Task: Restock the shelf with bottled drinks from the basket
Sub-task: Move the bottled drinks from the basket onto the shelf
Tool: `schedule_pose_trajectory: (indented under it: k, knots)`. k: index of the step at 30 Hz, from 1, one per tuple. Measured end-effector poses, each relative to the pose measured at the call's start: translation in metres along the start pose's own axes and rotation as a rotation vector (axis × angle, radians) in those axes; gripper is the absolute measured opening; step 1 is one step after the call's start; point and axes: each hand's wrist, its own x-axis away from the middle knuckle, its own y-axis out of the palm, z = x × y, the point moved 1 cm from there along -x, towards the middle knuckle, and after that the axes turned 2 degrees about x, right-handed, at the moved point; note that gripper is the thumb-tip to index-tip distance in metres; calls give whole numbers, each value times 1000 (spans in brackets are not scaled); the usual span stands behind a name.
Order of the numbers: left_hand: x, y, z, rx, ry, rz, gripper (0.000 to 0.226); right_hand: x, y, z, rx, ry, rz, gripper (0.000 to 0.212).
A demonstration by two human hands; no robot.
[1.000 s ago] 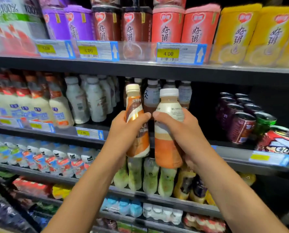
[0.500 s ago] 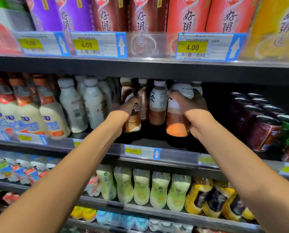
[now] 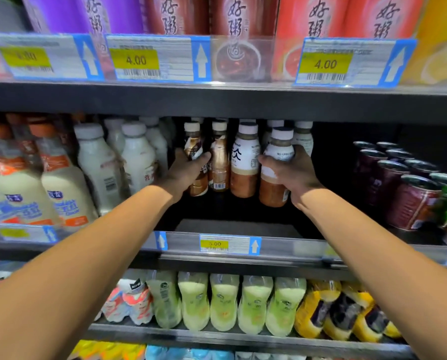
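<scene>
Two bottles held: one in each of my hands, both above the 5.00 price tag (image 3: 229, 244), inside the middle shelf (image 3: 243, 226).
Left hand (image 3: 188, 168): my fingers curl round the brown coffee bottle (image 3: 194, 148), above and left of the tag.
Right hand (image 3: 295, 172): it wraps the orange-brown bottle (image 3: 275, 188), thumb across its white label, above and right of the tag.
Long axis: both bottles run near vertical, pale caps up, bases down toward the shelf floor.
Contact: I cannot tell whether either base rests on the shelf.
Between my hands: two more stand upright straight above the tag, a gold-brown bottle (image 3: 219, 162) and a white-labelled bottle (image 3: 244, 162), just beside each other.
Behind them: further pale caps in the dark, too dim to count.
Below the tag: five pale green bottles (image 3: 223, 302) side by side in the front row.
High above the tag: three upper price tags (image 3: 136, 59), each with a yellow patch.
</scene>
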Motion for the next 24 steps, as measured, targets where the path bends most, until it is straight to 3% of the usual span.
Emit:
schedule_pose_trajectory:
  k: [16, 20, 24]
  knots:
    - [-24, 1, -4, 201, -77, -10, 72, -17, 2, 4, 118, -18, -107, 104]
    - [-31, 1, -9, 246, -63, -24, 80, -16, 2, 3, 169, -13, -80, 82]
    - [-33, 2, -11, 267, -64, -23, 81, -15, 4, 3, 181, -42, -85, 106]
